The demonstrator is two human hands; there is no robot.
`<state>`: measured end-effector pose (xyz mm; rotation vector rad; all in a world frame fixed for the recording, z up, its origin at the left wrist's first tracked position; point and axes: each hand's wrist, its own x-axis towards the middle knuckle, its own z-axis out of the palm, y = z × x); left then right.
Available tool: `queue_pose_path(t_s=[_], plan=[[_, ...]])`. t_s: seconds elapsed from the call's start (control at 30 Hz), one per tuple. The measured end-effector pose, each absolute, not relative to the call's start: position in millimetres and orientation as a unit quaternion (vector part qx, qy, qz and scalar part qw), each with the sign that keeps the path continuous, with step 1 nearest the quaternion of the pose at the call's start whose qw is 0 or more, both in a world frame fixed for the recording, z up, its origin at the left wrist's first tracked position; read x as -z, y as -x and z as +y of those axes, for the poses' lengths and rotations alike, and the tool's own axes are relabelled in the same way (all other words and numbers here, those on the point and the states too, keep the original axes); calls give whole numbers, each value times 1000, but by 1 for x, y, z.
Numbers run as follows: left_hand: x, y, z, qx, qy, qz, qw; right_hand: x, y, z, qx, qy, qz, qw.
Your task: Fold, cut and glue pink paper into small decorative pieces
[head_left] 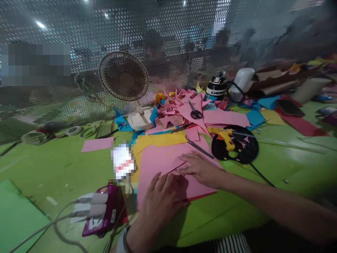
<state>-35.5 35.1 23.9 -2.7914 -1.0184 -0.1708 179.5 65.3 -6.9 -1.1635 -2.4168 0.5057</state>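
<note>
"Head camera: what did the two hands have hold of?"

"Left hand [165, 191] first: it rested on the pink sheet [150, 161], fingers half bent; their undersides were hidden, so I could not tell whether they pinched anything; the right hand [200, 168] lay nearly flat, fingers stretched and slightly parted, with nothing seen in its grasp."

"Where was the sheet from there?"

"Directly under both hands, touching both; a thin dark line [175, 168], an edge or a crease perhaps, ran aslant between them, from beside the left fingers away to the right fingertips; both hands were about equally close to it; which side of the sheet was longer I could not tell."

"And the surface?"

"A green table [65, 168]; a slim dark tool [201, 149] lay just beyond the right hand, with yellow paper [171, 140] along the sheet's far edge; rightward, a glue gun [225, 136] rested on a round black pad [250, 147]; leftward sat a purple power strip [112, 202]."

"The room?"

"Scissors [196, 115] lay on heaped pink scraps [171, 105]; a fan [123, 75] stood left of the heap, a bottle [216, 88] behind its right side; beyond rose a mesh wall [179, 21]."
</note>
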Motion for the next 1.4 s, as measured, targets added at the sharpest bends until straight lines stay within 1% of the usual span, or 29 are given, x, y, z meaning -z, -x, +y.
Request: queue_pose_path(t_s=[0.2,0.33,0.47,0.77,1.0,1.3,1.4], plan=[[-20,40,32,57,932,-355,50,3,-178,65,-176,419,-869,198],[-23,42,36,41,934,-355,25,-2,-178,61,-137,441,-863,206],[-26,42,39,36,937,-346,28,-1,-179,58,-103,447,-868,189],[-26,41,42,43,941,-334,23,2,-180,57,-102,452,-867,183],[-24,40,42,32,939,-342,23,1,-178,57,-70,451,-875,162],[-24,40,44,16,936,-351,10,-2,-176,58,-93,458,-864,189],[-22,39,43,2,934,-357,9,-4,-174,58,-93,461,-856,214]])
